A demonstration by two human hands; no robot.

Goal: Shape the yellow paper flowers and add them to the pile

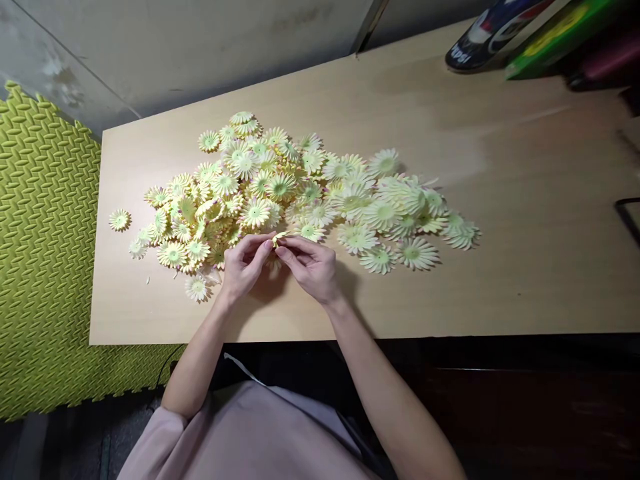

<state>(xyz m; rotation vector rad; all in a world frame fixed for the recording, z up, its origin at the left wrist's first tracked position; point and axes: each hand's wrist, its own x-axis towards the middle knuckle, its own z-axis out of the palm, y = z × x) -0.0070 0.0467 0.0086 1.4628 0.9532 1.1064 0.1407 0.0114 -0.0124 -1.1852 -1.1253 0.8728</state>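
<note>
holding a pale yellow artificial flower piece (pixel 279 237) just at the near edge of the heap of artificial daisy heads (pixel 281 187), about level with its middle. pinching it from one side with thumb and fingers of the left hand (pixel 243 265), closed right down on it, and from the other side with thumb and fingers of the right hand (pixel 311 265), closed just as tightly. seen nearly edge-on and partly hidden by fingertips, so cannot tell how the centre looks.

to be found left of the heap, well apart: a single daisy head (pixel 120 220). at the heap's near left edge: another loose daisy head (pixel 198 289), face up. spread under the heap and far out to its right: a wood-grain tabletop (pixel 500 287). left of the heap, past the tabletop: a yellow-green foam mat (pixel 50 233). behind the heap: a grey wall (pixel 200 47). far right of the heap, towards the back: a pepsi-labelled container (pixel 473 53) beside a green package (pixel 555 40).
</note>
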